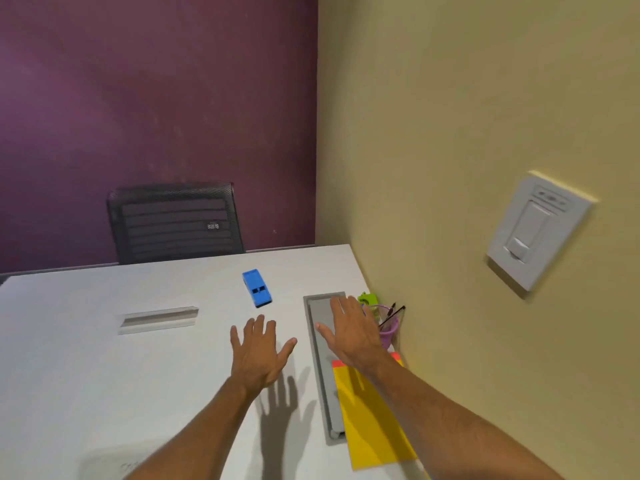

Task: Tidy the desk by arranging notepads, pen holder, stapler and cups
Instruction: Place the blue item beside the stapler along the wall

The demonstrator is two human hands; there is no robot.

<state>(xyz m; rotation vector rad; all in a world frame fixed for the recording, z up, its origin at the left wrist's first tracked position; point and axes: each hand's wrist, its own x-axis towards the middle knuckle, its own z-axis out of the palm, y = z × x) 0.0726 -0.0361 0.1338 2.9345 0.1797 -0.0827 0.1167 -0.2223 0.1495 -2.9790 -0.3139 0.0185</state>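
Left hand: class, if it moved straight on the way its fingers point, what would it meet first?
Probably the blue stapler: the left hand has its spread fingers pointing at its near end, with only bare desk between. The hand's height above the desk is unclear.

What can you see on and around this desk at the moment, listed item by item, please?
stapler: one, blue, on the desk beyond the left hand
notepad: one, yellow with a red top edge, near right, along the wall
pen holder: one, clear purple, by the wall beyond the notepad, holding dark pens
green item: one, just beyond the pen holder; too hidden to identify
cable cover: one, grey, long, set into the desk left of the notepad
metal flap: one, silver-grey, desk left
desk: one, white
chair: one, black mesh, behind the far edge
wall switch: one, white, on the yellow wall
left hand: open, fingers spread, over bare desk
right hand: open, over the cable cover
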